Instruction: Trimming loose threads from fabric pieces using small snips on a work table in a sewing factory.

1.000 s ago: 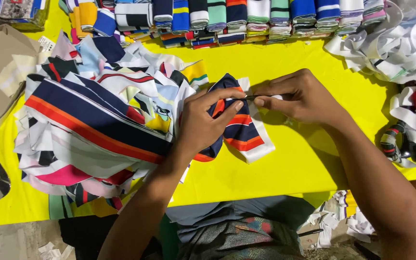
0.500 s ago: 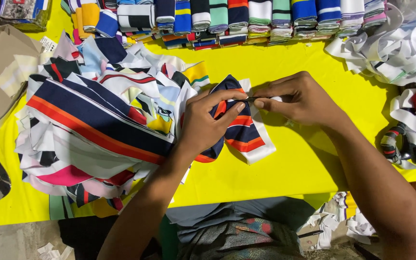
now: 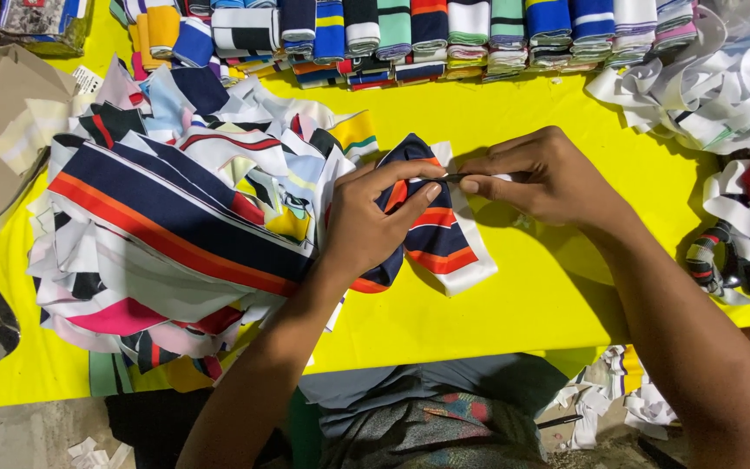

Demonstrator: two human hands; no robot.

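A: Two hands meet over the middle of the yellow bench (image 3: 566,295), seen from the head camera, the only view. The left hand (image 3: 375,221) is curled around a folded striped collar piece (image 3: 431,234), navy with orange and white bands, thumb pressing on top of it.

B: And the other one?

A: The right hand (image 3: 549,178) is pinched shut on a thin dark tool (image 3: 451,177), its tip touching the top edge of that piece, just beside the left thumb.

B: Anything different from a second ago?

A: Hardly. Both hands keep the same grip at the same spot, and the piece lies where it did, partly on the bench and partly against the big heap of striped pieces (image 3: 175,234) toward the left edge. So the work at that top edge looks unfinished.

B: What else is there?

A: A row of folded striped bundles (image 3: 444,35) along the far edge, and white strips (image 3: 696,87) tangled at the far right corner.
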